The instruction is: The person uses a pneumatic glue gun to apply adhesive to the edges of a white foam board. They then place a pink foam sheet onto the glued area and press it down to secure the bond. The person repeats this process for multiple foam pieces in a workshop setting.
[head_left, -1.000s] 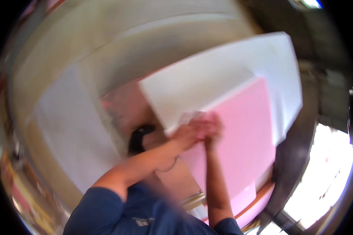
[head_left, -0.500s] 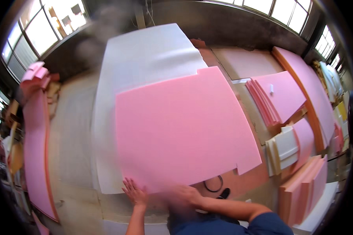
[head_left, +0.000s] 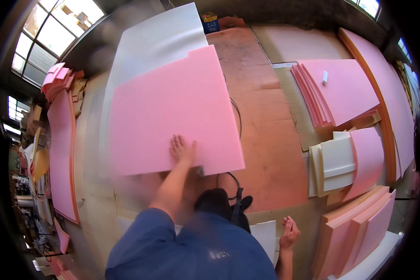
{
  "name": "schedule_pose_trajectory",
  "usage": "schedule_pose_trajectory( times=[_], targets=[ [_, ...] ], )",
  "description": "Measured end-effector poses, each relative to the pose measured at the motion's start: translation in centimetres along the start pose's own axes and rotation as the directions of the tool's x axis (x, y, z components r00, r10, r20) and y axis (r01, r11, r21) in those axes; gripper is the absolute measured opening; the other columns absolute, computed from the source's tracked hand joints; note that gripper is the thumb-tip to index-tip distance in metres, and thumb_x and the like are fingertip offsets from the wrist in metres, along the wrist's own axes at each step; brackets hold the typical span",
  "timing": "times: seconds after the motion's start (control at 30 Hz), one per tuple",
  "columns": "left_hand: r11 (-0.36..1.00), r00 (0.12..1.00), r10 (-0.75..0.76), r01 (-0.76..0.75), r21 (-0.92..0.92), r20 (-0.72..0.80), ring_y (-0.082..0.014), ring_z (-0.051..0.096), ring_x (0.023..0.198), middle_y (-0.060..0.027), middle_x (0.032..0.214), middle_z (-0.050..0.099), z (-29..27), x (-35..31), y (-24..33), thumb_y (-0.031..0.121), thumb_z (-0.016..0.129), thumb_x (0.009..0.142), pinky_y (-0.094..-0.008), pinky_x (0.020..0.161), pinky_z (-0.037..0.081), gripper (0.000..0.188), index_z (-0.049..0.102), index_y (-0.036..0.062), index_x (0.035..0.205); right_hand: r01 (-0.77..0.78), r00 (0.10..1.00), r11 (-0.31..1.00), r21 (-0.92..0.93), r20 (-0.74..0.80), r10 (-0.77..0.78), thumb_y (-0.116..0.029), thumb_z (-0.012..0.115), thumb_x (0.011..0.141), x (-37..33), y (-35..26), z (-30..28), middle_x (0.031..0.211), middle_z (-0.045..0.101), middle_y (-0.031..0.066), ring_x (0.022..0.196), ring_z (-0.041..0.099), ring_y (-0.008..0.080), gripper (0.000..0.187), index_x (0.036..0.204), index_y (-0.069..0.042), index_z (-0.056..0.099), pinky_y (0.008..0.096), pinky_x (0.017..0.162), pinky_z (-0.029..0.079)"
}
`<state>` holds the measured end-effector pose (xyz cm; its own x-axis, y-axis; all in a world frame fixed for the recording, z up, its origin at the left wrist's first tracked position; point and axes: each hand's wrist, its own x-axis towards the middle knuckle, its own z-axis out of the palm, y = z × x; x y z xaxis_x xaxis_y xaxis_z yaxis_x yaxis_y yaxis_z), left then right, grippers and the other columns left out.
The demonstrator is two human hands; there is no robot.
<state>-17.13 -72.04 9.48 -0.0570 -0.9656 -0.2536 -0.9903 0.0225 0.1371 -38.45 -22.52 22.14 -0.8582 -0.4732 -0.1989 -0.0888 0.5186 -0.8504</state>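
Your left hand (head_left: 183, 149) is flat on the pink sheet (head_left: 172, 109), that grip spread, fingers pointing away from you. Sheet's ahead and left of you, overlapping the white sheet (head_left: 158, 35), left of the orange-brown floor covering (head_left: 270, 149). Broad face up, near edge roughly crosswise, right edge running away and leaning left, stepped far right corner pointing away; long axis looks crosswise. Your right hand (head_left: 290, 232) is apart at lower right, fingers curled, can't tell whether that grip is fully closed
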Motion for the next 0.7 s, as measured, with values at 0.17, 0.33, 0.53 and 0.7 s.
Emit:
schedule_pose_trajectory(
  times=[0.17,0.33,0.53,0.7],
  targets=[
    [0.994,0.994,-0.100,0.101,0.031,-0.047,-0.0309,-0.001,0.155,-0.0137,0.168,0.003,0.2,-0.6,2.2,0.068,0.036,0.096,-0.0528,0.122,0.001,0.094,0.011,0.0034,0.159,-0.107,0.988,0.986,0.127,-0.096,0.119,-0.022,0.051,0.102,5.5,4.8,-4.2,0.097,0.074,0.0185,0.088,0.072,0.0225,0.037,0.116,0.010,0.066,0.0334,0.081,0.056],
    [0.983,0.978,-0.142,0.157,0.095,-0.155,-0.0323,0.000,0.154,-0.0144,0.167,0.004,2.8,-0.3,1.6,0.066,0.039,0.096,-0.0541,0.122,0.001,0.093,0.012,0.0027,0.159,-0.027,0.998,0.987,0.161,0.054,0.019,-0.019,0.053,0.102,13.7,1.3,-1.8,0.096,0.074,0.0176,0.087,0.072,0.0221,0.034,0.115,0.009,0.066,0.0326,0.081,0.056],
    [0.986,0.974,-0.124,0.142,0.085,-0.191,-0.0320,0.000,0.155,-0.0156,0.167,0.004,2.9,-1.3,1.8,0.064,0.040,0.097,-0.0538,0.122,0.001,0.091,0.013,0.0024,0.158,0.195,0.940,0.980,-0.024,0.291,-0.180,-0.015,0.058,0.099,26.8,-4.1,-0.7,0.093,0.074,0.0144,0.086,0.072,0.0195,0.028,0.113,0.007,0.068,0.0300,0.079,0.056],
    [0.975,0.955,-0.218,0.220,-0.013,-0.201,-0.0330,0.005,0.154,-0.0162,0.167,0.008,2.9,-2.2,3.1,0.060,0.048,0.096,-0.0525,0.122,0.004,0.090,0.016,0.0025,0.158,0.102,0.835,0.980,0.169,0.521,-0.177,-0.013,0.064,0.096,36.5,-9.3,5.0,0.092,0.074,0.0120,0.087,0.072,0.0176,0.026,0.112,0.007,0.068,0.0289,0.078,0.055]
  ],
)
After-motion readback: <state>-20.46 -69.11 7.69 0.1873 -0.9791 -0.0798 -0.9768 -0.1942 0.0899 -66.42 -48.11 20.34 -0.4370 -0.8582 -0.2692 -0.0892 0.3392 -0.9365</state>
